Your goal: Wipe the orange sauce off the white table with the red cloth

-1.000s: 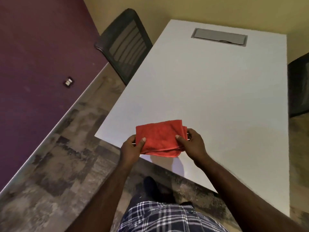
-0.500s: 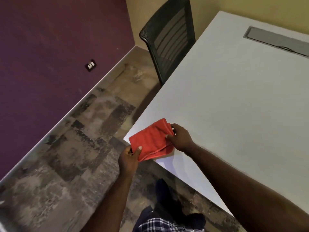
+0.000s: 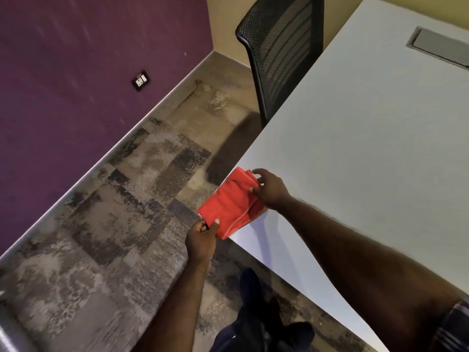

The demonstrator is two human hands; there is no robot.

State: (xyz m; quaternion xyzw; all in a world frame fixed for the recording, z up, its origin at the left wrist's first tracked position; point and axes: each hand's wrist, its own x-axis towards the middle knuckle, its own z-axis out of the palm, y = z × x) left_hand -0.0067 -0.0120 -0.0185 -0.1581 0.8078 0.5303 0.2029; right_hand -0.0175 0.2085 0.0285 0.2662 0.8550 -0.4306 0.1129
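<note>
A folded red cloth hangs over the near left corner of the white table. My left hand pinches its lower end just off the table's edge, thumb on top. My right hand holds the cloth's upper end over the table top, fingers curled round the fold. No orange sauce shows anywhere on the visible table surface.
A black mesh chair stands at the table's left side. A grey cable hatch is set into the far table top. Patterned carpet runs to a purple wall with a socket. My legs are below.
The view has swung left, so table and cloth sit further right in frame. The cloth has turned from level to slanted, with my left hand dropping below the table corner.
</note>
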